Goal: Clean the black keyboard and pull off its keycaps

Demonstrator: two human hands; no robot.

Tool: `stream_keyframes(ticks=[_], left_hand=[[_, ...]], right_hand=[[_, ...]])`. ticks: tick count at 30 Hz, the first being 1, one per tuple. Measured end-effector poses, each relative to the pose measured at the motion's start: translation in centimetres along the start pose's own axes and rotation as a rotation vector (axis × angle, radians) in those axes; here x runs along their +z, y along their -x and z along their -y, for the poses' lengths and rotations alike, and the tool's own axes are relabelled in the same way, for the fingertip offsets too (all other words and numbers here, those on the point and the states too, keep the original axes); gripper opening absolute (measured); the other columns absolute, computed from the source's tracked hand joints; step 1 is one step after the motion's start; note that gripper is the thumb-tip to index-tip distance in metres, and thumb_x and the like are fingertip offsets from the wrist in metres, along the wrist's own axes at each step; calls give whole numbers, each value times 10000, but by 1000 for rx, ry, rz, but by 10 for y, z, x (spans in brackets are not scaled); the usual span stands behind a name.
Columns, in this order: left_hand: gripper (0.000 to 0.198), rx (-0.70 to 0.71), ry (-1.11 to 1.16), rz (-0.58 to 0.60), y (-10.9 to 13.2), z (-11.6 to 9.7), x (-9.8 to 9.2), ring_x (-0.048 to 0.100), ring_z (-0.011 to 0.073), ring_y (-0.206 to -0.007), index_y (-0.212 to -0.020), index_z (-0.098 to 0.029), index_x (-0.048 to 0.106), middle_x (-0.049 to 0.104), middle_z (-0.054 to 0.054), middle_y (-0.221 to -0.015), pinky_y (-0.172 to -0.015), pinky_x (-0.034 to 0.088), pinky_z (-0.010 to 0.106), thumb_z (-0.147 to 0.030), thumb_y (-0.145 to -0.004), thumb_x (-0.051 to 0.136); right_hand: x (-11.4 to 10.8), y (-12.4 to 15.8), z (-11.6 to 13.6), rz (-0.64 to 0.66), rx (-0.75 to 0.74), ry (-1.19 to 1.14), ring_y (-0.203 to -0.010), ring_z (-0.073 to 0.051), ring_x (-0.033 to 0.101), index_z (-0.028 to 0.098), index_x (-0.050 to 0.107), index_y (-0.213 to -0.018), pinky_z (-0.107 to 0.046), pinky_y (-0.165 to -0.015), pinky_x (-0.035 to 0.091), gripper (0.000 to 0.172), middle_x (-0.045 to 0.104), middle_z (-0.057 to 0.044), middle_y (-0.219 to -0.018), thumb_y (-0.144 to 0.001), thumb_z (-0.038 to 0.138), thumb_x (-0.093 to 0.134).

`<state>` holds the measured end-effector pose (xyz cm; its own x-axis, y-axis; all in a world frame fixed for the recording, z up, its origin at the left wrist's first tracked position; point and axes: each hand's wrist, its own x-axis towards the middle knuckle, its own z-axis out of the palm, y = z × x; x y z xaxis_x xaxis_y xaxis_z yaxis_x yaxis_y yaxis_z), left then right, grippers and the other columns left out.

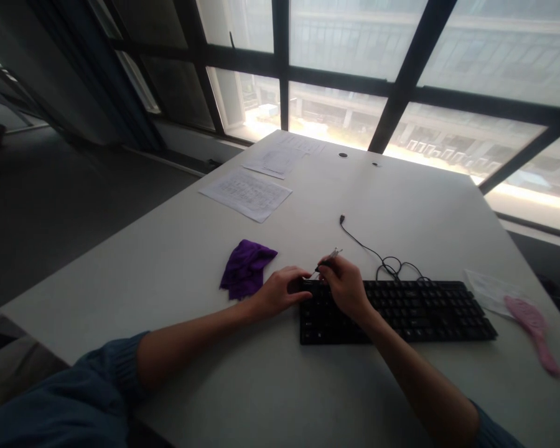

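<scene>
A black keyboard [415, 309] lies on the white table [242, 379] in front of me. My left hand [280, 291] grips the keyboard's top-left corner, fingers curled over the edge. My right hand [345, 285] is closed on a thin pen-like tool [329, 257], whose tip points down at the keys by that corner. The keyboard's black cable [378, 255] runs in loops behind it, its plug lying loose on the table. A crumpled purple cloth [246, 267] lies just left of my left hand.
A pink brush [536, 330] and a clear plastic bag [488, 289] lie right of the keyboard. Printed paper sheets [247, 193] rest at the far left of the table. Large windows stand behind the table's far edge. Floor drops off at left.
</scene>
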<state>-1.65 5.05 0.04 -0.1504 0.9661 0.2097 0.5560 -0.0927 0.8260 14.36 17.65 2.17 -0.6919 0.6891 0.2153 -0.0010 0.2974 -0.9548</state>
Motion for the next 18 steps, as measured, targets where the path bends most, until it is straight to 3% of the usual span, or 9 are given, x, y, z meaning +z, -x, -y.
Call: stream_keyframes(ticks=[10,18], left_hand=[[400,35,10,20,1,2,0,653,241,-1090,-1171,-212,692,716,89,-1150,-983,499,357,-394,-825,773],[267,35,16,22,-1,7,0,655,237,-1078,-1125,-223,715,723,85,-1128,-994,495,360,-384,-921,653]], right_hand=[[8,-13,-3,96,-61,79,-693,-159,608,198,629,-887,-279,-654,504,76,643,-19,-799,-904,258,584],[10,-10,-1,160,-105,122,-691,-156,572,201,620,-855,-280,-666,478,126,617,-12,-766,-928,272,546]])
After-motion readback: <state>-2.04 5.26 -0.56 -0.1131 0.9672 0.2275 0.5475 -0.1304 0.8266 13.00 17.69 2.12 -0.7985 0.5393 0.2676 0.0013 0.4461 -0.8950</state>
